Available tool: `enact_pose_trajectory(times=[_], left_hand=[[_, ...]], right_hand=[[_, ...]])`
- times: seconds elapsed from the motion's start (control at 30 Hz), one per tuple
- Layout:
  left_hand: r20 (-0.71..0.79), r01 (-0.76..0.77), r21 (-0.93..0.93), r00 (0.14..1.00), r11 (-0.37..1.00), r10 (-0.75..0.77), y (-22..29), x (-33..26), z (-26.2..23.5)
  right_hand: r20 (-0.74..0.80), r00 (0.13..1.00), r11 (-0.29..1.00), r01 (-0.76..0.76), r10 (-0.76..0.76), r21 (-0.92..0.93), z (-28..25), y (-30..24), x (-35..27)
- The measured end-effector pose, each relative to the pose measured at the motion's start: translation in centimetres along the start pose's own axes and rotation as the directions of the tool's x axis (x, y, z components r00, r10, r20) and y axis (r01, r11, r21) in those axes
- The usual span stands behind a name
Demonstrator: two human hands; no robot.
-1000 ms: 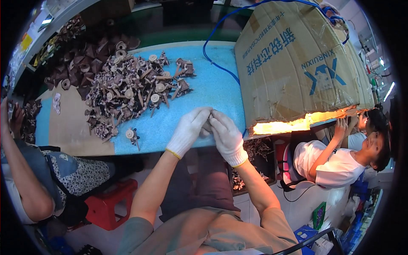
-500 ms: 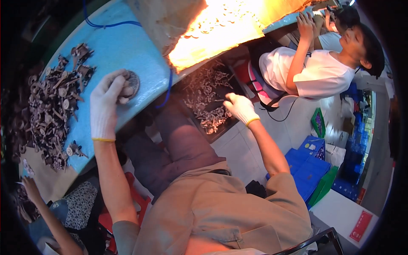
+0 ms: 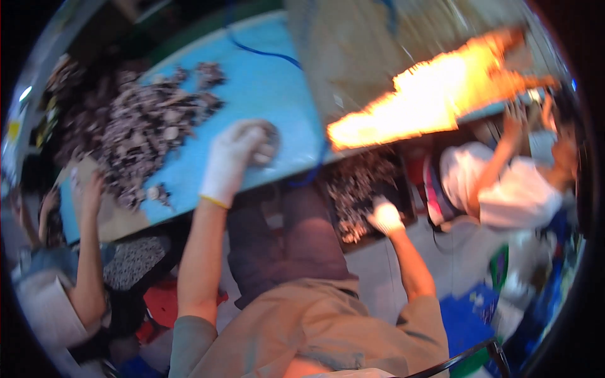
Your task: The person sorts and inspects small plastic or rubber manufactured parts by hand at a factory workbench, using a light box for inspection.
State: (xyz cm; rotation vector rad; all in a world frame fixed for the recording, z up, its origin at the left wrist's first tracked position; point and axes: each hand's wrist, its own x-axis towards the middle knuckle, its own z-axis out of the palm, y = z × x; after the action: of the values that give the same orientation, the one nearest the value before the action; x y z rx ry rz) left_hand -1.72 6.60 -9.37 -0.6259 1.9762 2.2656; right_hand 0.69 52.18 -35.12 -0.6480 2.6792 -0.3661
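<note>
Two gloved hands are working apart in the head view, which is blurred. Left hand (image 3: 236, 157), white glove, is resting on the blue worktop (image 3: 277, 82) at centre frame, fingers (image 3: 261, 143) curling closed around a small round grey part (image 3: 270, 142) at the worktop's near edge. Right hand (image 3: 384, 217), also gloved, is reaching down right of centre into a dark bin of small metal parts (image 3: 353, 195) below the worktop edge; whether its fingers are open or closed I cannot tell through the blur. A heap of dark small parts (image 3: 138, 132) is lying across the upper left of the worktop. A cardboard box (image 3: 391, 57) is sitting at upper right, its lower edge glaring bright orange. One seated person in white (image 3: 504, 189) is working at right; another person's forearm (image 3: 88, 252) is reaching up at lower left.
</note>
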Motion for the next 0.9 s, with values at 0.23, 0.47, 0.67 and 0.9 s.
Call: enact_pose_trajectory(times=[0.23,0.47,0.67,0.9], left_hand=[[-0.008,-0.08,0.025,0.997,0.996,0.08,0.1,-1.4,-1.1],[0.067,-0.075,0.21,0.996,0.975,0.062,0.0,-1.3,-1.1],[0.136,-0.102,0.153,0.987,0.983,0.081,-0.9,-0.7,-2.2],[0.136,-0.115,0.25,0.987,0.961,0.083,-0.2,-0.9,-3.7]], right_hand=[[0.5,0.799,0.047,-0.544,0.333,0.838,-10.4,-6.5,0.4],[0.024,1.0,0.152,-0.023,-0.003,0.988,-21.8,-27.7,5.6],[-0.307,0.95,0.856,0.209,-0.062,0.474,-23.1,-33.6,14.0],[-0.007,0.979,0.918,0.188,-0.203,-0.349,-24.9,-38.4,14.9]])
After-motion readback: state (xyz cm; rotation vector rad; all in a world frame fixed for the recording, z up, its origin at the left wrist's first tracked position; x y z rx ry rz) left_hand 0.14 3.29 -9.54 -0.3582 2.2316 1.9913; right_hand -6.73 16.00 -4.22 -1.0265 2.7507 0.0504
